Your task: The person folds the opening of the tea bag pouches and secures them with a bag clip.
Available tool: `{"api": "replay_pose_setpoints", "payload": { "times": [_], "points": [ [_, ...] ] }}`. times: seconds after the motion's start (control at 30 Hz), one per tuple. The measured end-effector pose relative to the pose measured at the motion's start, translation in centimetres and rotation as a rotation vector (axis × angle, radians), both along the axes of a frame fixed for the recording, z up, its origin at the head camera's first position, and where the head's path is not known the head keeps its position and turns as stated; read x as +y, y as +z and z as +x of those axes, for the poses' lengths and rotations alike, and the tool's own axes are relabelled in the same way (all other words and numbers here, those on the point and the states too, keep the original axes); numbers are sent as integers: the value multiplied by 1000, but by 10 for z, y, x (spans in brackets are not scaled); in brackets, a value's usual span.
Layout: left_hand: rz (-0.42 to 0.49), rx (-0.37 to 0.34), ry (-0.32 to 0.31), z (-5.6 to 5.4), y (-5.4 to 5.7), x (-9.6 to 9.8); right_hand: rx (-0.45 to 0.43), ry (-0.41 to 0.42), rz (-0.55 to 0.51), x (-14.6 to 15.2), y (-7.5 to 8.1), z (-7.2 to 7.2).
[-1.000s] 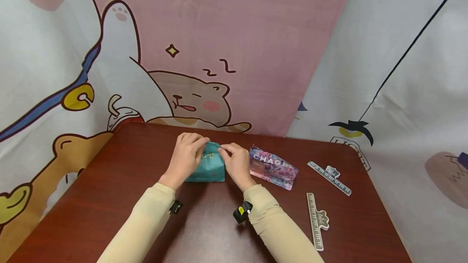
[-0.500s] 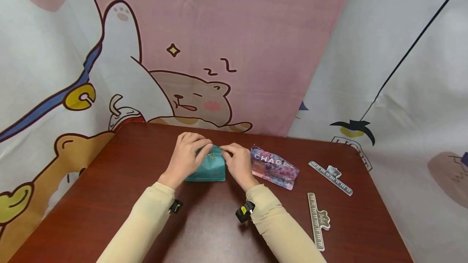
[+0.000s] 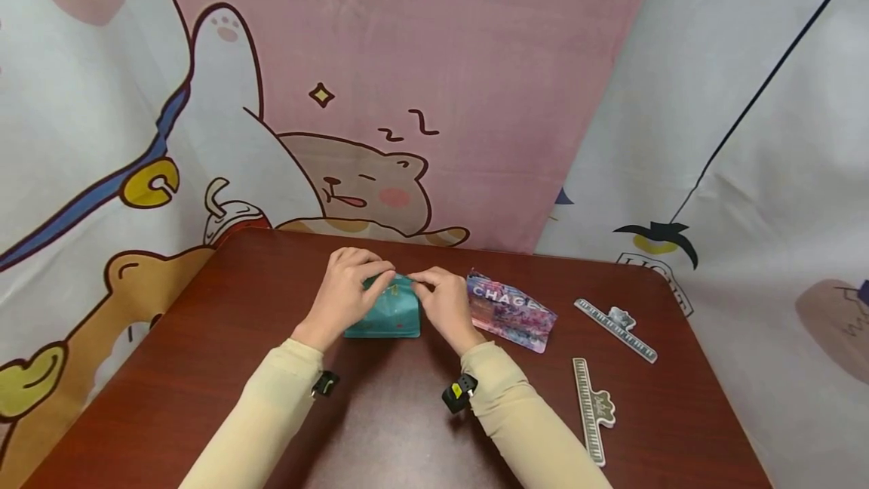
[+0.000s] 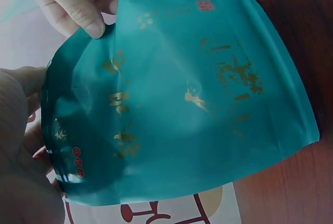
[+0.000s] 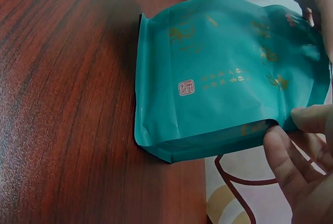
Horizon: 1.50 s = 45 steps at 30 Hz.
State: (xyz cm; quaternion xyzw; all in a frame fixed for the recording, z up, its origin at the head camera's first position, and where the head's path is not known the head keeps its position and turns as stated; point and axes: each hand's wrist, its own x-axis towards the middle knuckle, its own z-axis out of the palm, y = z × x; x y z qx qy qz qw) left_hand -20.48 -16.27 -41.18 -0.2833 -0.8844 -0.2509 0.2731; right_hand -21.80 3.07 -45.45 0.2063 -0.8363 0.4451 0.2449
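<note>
A teal foil pouch [image 3: 394,315] with gold lettering stands upright on the table, between both hands. My left hand [image 3: 346,289] holds its top edge from the left, fingers partly hidden behind it. In the left wrist view, the left hand [image 4: 23,146] lies along the pouch's dark top edge. My right hand [image 3: 444,304] pinches the upper right corner. The right wrist view shows the right hand [image 5: 307,156] with thumb and fingers on the side of the pouch [image 5: 218,78], near its top, where the foil creases inward.
A purple-pink pouch [image 3: 512,314] lettered "CHAGE" lies just right of the right hand. Farther right on the brown table [image 3: 407,429] are two long clips with ruler-like bars, one silver [image 3: 616,330] and one gold-toned [image 3: 591,412]. A cartoon-printed cloth [image 3: 475,96] hangs behind.
The teal pouch's top edge has come slightly lower between the hands. My right hand has shifted a little to the right; the left hand has barely moved.
</note>
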Motion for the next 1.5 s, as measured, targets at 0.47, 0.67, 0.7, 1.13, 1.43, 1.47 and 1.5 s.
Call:
{"api": "replay_pose_setpoints", "payload": {
  "times": [0.47,0.67,0.7,1.13,1.43,1.47,1.5],
  "points": [
    [-38,-30,-25,-4,-1,-6,-138,142,39,11,5,0],
    [-23,-25,-40,-6,-1,-6,-187,158,50,13,8,-1],
    [-20,-25,-43,-7,-1,-6,-195,153,52,13,9,-1],
    [-41,-29,-25,-10,-2,-5,-204,87,115,6,4,-2],
    [-52,-22,-6,-11,-4,-4,-145,67,77,2,0,-2],
    [-52,-19,-5,-11,-4,-4,-144,60,71,1,0,-2],
    [-54,-15,-4,-11,-4,-3,-145,52,66,0,-1,-2]
  ]
}}
